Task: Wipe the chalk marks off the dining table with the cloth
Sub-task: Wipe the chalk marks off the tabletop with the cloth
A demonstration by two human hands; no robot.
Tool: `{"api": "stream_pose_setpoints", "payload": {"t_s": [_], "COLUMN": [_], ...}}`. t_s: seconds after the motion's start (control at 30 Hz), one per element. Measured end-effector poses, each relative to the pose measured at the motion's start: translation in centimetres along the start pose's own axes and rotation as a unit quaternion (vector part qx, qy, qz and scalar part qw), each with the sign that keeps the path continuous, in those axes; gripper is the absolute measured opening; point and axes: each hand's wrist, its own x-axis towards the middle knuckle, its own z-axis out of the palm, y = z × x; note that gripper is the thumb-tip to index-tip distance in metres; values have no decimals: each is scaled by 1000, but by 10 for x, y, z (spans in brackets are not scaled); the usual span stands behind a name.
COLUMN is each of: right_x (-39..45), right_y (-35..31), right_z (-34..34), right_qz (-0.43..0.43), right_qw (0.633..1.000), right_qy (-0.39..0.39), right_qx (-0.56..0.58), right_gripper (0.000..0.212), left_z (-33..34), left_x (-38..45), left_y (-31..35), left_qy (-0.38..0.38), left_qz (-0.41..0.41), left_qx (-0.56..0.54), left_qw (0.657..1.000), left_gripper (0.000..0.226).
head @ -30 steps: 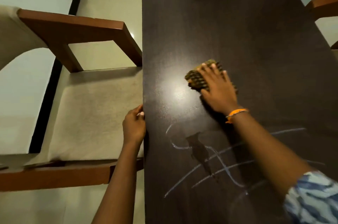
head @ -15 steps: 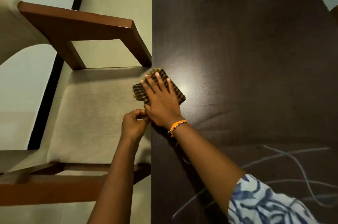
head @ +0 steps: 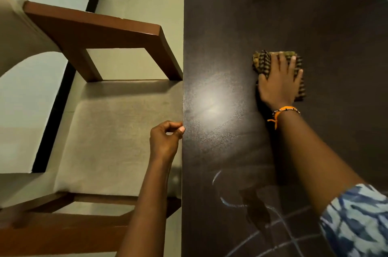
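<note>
Both forearms are bare. On the wrist of the right hand (head: 278,85) there is a thin orange thread bracelet (head: 282,111) with small dark and pale beads and a loose hanging end. The short sleeve (head: 357,221) has a blue-and-white irregular pattern.

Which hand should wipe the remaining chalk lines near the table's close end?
Right. The right hand already presses flat on the cloth; the chalk marks lie nearer along its forearm. The left hand is empty at the table edge.

Cloth (head: 261,61) and right hand (head: 278,82) now mid-table
</note>
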Motion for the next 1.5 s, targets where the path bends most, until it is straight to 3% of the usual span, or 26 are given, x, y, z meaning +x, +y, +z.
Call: {"api": "stream_pose_setpoints", "payload": {"t_s": [0.2, 0.3, 0.47, 0.73, 0.87, 0.97, 1.23, 1.33, 1.4, 1.5], "right_x": [-26, -24, -47, -244, -253, -231, -171, -182, -199, -237], "right_y": [-104, -125, -113, -57, -46, -34, 101, 92, 60, -4], "right_z": [37, 43, 34, 1, -2, -6, -56, -51, -40, -18], "right_qz": [-196, -253, -296, -376, -399, -371, -76, 9, -3, -107], "right_qw": [979, 964, 947, 909, 899, 912, 994, 999, 999, 991], "right_qy": [-48, -78, -126, -178, -178, -177, -81, -50, -51, -85], "right_qx": [10, 1, -3, 15, -8, -1, -12, -18, -18, 3], "right_gripper": [62, 60, 62, 72, 74, 74, 68, 67, 70, 74], "left_z": [1, 3, -3, -21, -18, -19, -26, -29, -28, -26], "left_x": [0, -6, -41, -107, -130, -135, -134, -129, -130, -134], "left_y": [-1, -1, -14, -62, -69, -67, -70, -71, -71, -73], "left_qy": [7, 25, 70, 65, 41, 27, -21, -31, -35, -24], "left_qz": [0, -10, -23, -74, -76, -37, -15, -14, -17, -25], "left_qx": [6, 5, -11, -53, -32, -1, -20, -31, -41, -49], "left_qw": [1000, 1000, 997, 994, 996, 999, 999, 999, 998, 998], "left_gripper": [11, 12, 19, 27, 28, 22, 26, 25, 25, 27]}}
